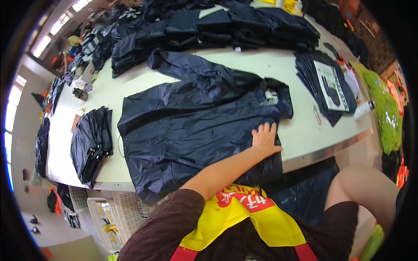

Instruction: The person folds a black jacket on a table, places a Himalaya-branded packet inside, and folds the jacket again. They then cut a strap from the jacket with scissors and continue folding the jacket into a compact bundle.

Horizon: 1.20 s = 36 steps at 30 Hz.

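A dark navy rain jacket (187,126) lies spread on the white table (257,63), its front edge reaching the table's near side. Its collar points right, and a pale label (271,98) shows inside it. One sleeve (178,63) stretches toward the far left. My left hand (264,140) rests flat on the jacket just below the collar, fingers spread and holding nothing. My right arm bends out to the right and away; its hand is out of the picture.
Folded dark garments (217,26) line the table's back. A dark bundle (91,139) lies left; a dark stack with a printed sheet (332,85) lies right. Near that are a small pink-handled tool (317,115) and a white cylinder (363,109). White crates (102,217) stand below.
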Each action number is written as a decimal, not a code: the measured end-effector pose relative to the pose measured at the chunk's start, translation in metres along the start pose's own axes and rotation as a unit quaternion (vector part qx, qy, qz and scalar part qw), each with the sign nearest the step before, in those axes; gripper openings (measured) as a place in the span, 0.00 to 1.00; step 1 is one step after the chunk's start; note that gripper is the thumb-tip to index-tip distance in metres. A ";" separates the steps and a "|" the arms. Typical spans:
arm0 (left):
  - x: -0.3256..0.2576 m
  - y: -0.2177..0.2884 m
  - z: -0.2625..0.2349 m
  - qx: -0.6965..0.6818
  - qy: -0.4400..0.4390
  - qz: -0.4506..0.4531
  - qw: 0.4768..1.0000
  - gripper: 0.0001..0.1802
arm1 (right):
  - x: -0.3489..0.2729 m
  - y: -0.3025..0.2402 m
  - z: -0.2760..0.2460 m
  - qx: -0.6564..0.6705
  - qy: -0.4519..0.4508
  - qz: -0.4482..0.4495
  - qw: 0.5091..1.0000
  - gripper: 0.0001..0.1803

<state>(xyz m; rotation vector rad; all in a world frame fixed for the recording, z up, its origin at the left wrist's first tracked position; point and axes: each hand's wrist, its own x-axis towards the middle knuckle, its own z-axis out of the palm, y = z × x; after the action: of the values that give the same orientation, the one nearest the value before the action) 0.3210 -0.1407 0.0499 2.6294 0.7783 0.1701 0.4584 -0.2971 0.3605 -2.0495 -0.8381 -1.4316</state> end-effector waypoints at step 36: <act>-0.646 -0.250 -0.343 0.184 0.722 -0.372 0.553 0.15 | 0.005 -0.296 -0.062 0.591 -0.371 -0.472 0.539 0.39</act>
<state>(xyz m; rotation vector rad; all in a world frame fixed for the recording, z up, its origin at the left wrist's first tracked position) -0.4217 -0.1865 0.2600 1.5279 2.4534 2.1990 0.2051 -0.1367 0.4011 -0.8528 -2.5608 0.1655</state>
